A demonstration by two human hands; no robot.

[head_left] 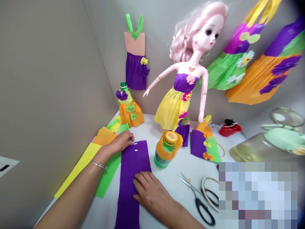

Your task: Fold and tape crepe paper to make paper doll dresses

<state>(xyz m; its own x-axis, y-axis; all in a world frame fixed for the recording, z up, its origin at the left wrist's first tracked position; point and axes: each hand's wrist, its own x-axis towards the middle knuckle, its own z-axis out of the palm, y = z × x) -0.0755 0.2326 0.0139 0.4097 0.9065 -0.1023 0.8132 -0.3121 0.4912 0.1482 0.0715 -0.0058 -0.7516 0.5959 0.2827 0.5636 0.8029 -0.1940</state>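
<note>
A long purple crepe paper strip [130,187] runs from the table's near edge toward the middle, with two small white tape pieces [136,150] near its far end. At that end's left corner is my left hand [122,141], fingers pinched together; what is between them is hidden. My right hand [152,187] lies flat on the strip's right side, fingers stretched out. Just beyond my right hand stands a green bottle [162,161] with a yellow cap and orange paper around its upper part.
Green [105,181] and yellow paper strips [78,168] lie left. Scissors [197,197] and a tape roll [202,184] lie right. Behind stand a pink-haired doll [187,79], a dressed bottle [131,111] and a clear jar [252,148]. Paper dresses [135,70] hang on the wall.
</note>
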